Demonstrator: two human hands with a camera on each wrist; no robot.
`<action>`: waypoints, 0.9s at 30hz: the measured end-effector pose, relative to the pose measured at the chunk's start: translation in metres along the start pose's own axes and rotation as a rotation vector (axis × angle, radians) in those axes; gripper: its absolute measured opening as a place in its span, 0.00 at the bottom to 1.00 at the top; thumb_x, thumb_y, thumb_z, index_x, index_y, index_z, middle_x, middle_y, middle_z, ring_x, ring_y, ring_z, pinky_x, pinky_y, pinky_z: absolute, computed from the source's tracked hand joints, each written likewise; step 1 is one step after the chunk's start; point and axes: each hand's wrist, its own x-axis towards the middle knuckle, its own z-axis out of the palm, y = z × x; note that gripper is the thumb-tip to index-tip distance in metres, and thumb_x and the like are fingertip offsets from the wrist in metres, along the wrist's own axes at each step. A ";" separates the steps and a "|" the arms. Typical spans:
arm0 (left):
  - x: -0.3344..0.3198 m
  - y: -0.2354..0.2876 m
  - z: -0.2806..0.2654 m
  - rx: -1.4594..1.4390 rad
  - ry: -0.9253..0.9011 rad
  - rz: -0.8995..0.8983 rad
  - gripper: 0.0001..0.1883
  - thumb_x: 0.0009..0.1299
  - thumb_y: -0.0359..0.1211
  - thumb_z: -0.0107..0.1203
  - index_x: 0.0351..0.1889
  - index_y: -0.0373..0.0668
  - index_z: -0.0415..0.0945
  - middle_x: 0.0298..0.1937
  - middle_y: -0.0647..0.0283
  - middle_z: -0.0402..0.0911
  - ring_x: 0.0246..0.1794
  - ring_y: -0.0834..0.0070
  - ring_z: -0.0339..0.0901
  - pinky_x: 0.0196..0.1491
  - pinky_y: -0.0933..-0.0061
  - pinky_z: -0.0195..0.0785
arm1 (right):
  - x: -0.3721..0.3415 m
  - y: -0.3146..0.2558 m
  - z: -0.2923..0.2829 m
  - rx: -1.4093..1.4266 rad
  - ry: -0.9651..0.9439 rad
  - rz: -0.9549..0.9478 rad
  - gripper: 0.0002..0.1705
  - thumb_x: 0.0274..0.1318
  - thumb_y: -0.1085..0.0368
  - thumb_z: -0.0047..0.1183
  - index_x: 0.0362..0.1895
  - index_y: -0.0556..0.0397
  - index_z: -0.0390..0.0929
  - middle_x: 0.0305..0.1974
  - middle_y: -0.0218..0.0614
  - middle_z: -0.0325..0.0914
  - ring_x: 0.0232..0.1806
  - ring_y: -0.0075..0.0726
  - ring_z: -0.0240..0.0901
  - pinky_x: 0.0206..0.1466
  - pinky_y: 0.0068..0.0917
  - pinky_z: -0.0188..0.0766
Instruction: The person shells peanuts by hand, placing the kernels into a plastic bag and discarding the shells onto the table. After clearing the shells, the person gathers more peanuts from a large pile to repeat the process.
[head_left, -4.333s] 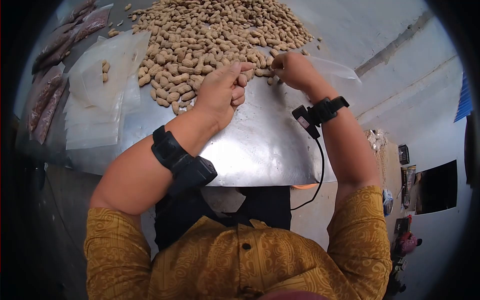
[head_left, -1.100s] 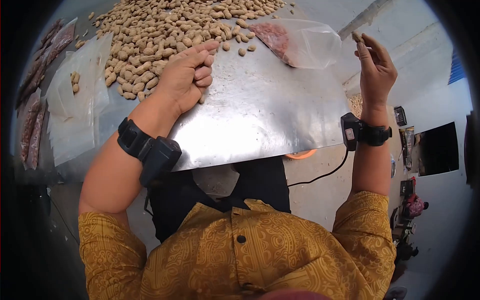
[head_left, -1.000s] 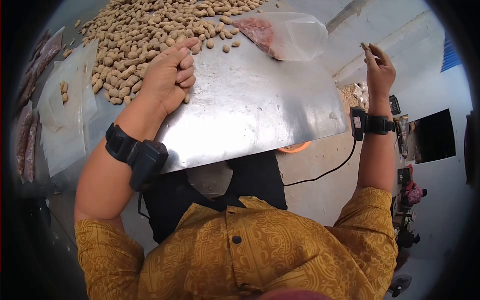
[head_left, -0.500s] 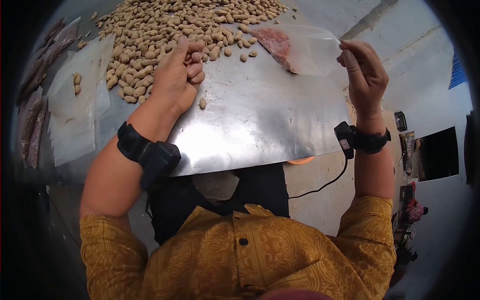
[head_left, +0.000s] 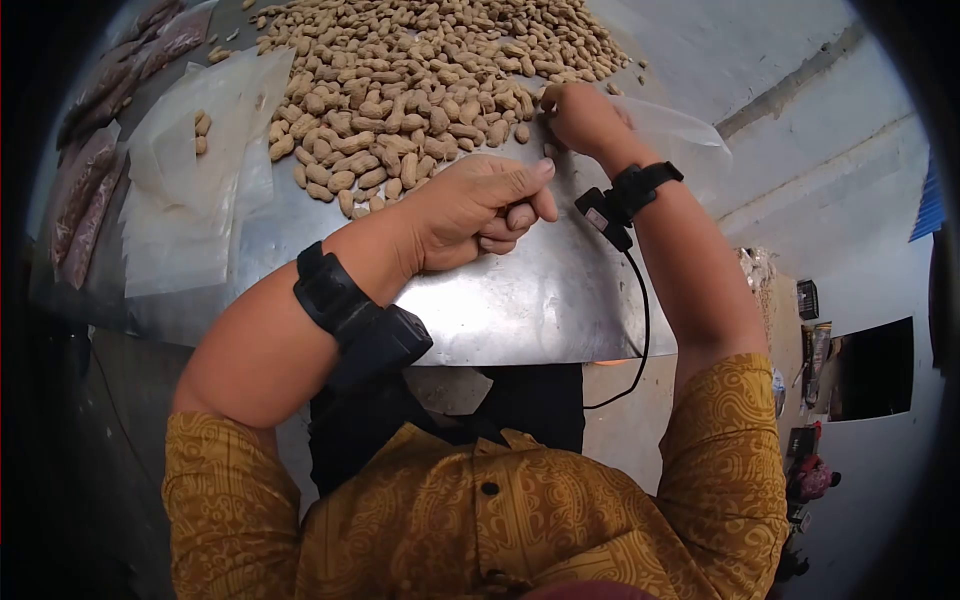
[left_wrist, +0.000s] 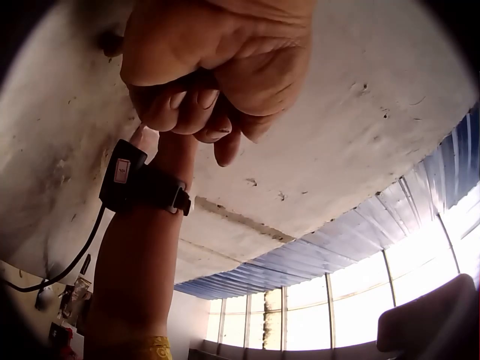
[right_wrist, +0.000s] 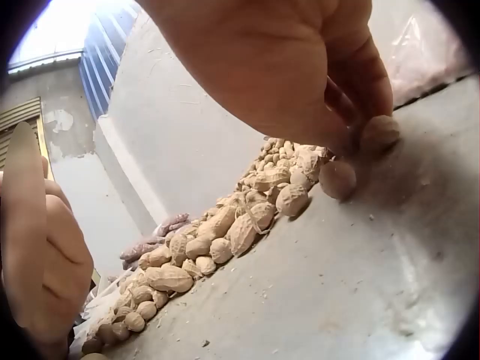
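In the head view my right hand (head_left: 588, 122) reaches down at the right front edge of a heap of unshelled peanuts (head_left: 400, 80). The right wrist view has its fingertips on a peanut (right_wrist: 380, 135), with a second rounded brown piece (right_wrist: 337, 180) beside it; the thumb partly hides the hold. My left hand (head_left: 485, 212) hovers over the metal table in front of the heap, fingers curled and thumb laid over them. In the left wrist view its curled fingers (left_wrist: 196, 112) show no object, though the palm's inside is hidden.
A clear plastic bag (head_left: 675, 128) lies behind my right hand; its reddish contents (right_wrist: 427, 52) show in the right wrist view. Flat empty bags (head_left: 185, 230) are stacked at left, beside filled bags (head_left: 88, 195). The metal table's (head_left: 500, 310) front edge is close to the body.
My right hand has come left from the open end of the clear bag to the heap's edge. My left hand has moved right, away from the heap. The head view has shifted.
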 end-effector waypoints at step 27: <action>0.012 -0.007 -0.004 0.345 0.409 0.537 0.11 0.63 0.33 0.57 0.39 0.34 0.76 0.29 0.67 0.77 0.26 0.85 0.68 0.28 0.85 0.61 | -0.091 -0.049 -0.014 1.653 0.046 -0.078 0.11 0.47 0.74 0.58 0.37 0.61 0.74 0.32 0.35 0.76 0.30 0.27 0.76 0.32 0.21 0.73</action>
